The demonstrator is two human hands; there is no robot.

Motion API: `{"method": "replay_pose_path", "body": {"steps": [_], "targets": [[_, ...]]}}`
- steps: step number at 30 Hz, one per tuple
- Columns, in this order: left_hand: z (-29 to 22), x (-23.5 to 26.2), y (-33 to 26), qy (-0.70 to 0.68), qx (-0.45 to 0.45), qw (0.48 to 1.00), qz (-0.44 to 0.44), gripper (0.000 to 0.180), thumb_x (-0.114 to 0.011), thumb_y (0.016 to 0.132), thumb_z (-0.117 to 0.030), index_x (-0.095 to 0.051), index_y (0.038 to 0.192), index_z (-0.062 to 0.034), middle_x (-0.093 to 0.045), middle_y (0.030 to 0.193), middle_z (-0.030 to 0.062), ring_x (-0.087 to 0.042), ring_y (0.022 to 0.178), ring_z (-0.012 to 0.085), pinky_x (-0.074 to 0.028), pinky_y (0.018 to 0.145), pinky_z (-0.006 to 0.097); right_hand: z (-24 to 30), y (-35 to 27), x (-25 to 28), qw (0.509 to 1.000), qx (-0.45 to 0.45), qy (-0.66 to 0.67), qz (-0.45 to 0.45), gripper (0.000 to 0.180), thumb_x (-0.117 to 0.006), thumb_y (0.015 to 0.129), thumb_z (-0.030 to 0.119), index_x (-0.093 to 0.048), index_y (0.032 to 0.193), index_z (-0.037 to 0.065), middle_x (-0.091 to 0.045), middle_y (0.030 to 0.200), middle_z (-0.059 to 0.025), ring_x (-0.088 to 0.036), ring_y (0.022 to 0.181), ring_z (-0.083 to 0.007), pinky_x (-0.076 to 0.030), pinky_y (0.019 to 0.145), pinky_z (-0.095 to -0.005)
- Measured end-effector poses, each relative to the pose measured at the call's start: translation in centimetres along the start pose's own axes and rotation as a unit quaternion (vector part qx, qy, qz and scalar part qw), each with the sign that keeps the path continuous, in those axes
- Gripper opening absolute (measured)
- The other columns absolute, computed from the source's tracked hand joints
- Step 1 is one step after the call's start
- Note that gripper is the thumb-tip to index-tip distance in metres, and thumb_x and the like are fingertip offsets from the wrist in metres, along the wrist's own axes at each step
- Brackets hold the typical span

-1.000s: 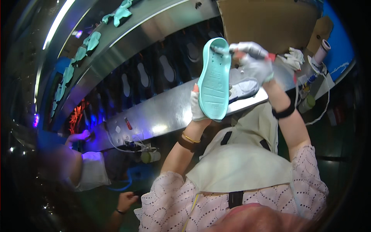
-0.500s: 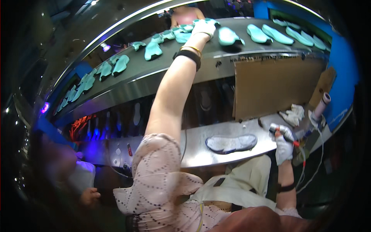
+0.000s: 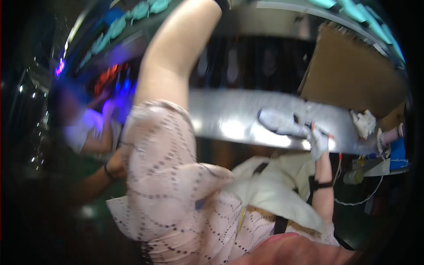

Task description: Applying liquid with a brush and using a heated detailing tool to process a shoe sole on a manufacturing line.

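The view is blurred by motion. The person stands at a long metal worktop (image 3: pixel 229 119). The left arm is raised steeply toward the upper shelf (image 3: pixel 282 13), where a row of teal insoles (image 3: pixel 145 9) lies; the left hand itself is out of frame above the top edge, so its grip cannot be seen.

The right hand (image 3: pixel 319 142), in a white glove, rests at the near edge of the worktop, just right of a pale grey insole (image 3: pixel 280 123) that lies flat on the metal surface. The glove's fingers appear curled and touch or nearly touch the insole's right end; whether the grip is closed on it or on some small tool cannot be told through the blur.

A brown cardboard sheet (image 3: pixel 353 70) leans upright behind the worktop at right. A crumpled white glove (image 3: pixel 364 123) lies beyond the right hand, and a pale cylindrical tool (image 3: pixel 391 134) sits near it. At far left, another person's arm (image 3: pixel 95 176) shows.
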State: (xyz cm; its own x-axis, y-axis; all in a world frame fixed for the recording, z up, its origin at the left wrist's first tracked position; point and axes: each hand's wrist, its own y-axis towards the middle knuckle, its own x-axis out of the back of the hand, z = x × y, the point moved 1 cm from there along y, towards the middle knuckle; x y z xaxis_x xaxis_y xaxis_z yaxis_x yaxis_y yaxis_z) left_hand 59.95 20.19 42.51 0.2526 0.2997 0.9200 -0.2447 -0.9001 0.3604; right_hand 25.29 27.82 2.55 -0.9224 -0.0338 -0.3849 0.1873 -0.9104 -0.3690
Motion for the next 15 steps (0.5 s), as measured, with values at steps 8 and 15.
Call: {"method": "replay_pose_path", "body": {"steps": [8, 15], "targets": [[-1.3, 2.6, -22.6, 0.018, -0.319, 0.948, 0.002, 0.016, -0.049, 0.083, -0.012, -0.057, 0.074, -0.0014, -0.057, 0.076, 0.0107, -0.056, 0.071, 0.0264, -0.047, 0.063, 0.034, -0.6, 4.8, 0.1, 0.996, -0.071, -0.006, 0.055, 0.030, -0.054, 0.090, 0.017, -0.053, 0.116, 0.003, -0.053, 0.112, -0.0119, -0.058, 0.095, -0.0225, -0.051, 0.075, -0.0240], [-4.1, -2.0, -38.1, -0.072, 0.130, 0.973, 0.177, 0.039, -0.060, 0.080, -0.024, -0.056, 0.114, -0.0050, -0.057, 0.107, 0.0181, -0.057, 0.099, 0.0273, -0.043, 0.085, 0.032, 2.2, 1.6, -4.1, 0.982, -0.187, 0.011, 0.016, 0.039, -0.044, 0.094, 0.026, -0.039, 0.130, 0.013, -0.049, 0.127, -0.0180, -0.061, 0.092, -0.0238, -0.052, 0.064, -0.0233]]}}
